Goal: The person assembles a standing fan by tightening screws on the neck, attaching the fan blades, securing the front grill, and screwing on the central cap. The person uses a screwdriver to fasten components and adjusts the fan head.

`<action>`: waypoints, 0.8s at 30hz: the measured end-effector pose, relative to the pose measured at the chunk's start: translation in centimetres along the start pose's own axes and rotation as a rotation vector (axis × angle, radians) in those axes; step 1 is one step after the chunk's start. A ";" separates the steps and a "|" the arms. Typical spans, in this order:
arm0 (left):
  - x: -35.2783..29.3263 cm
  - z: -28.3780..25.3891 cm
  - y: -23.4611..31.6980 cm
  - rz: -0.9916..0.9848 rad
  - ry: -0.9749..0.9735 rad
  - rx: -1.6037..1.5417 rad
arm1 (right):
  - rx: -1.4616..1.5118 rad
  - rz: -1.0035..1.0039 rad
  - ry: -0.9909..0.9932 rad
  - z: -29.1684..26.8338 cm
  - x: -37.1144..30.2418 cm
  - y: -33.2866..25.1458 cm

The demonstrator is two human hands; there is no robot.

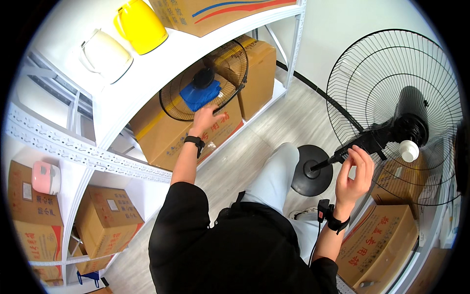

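Note:
On the lower shelf, a round black wire fan guard [166, 109] leans against cardboard boxes. A blue cloth [200, 96] lies at its dark hub [203, 78]. My left hand [205, 119] is at the guard's near rim, by the cloth's lower edge. Its thumb is spread apart, and the fingertips are partly lost against the cloth. To the right stands a black pedestal fan [387, 134] with a large wire guard and a white knob [409, 151] near its centre. My right hand [356, 174] is raised beside the fan's neck, fingers loosely bent and apart, holding nothing visible.
A yellow jug [141, 27] and a cream jug [105, 56] stand on the upper white shelf. The fan's round base [312, 170] is on the floor beside my leg. Cardboard boxes [374, 245] flank me at right, with more boxes [105, 220] and a pink-and-white container [46, 177] at left.

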State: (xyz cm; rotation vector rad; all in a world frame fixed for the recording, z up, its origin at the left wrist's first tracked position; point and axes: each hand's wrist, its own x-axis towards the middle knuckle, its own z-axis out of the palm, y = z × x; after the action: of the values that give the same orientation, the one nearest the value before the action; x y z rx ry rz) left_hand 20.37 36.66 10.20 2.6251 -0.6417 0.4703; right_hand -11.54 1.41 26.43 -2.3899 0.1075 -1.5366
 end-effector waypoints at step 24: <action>-3.7 2.6 -13.8 -1.246 0.438 -1.722 | 0.228 0.144 -0.565 6.3 -3.1 1.5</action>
State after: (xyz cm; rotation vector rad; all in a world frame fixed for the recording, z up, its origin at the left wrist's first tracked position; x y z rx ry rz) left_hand 24.69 48.13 2.33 0.8042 0.5983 -0.0324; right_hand -7.08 2.00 20.89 -2.4637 -0.0182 -0.7268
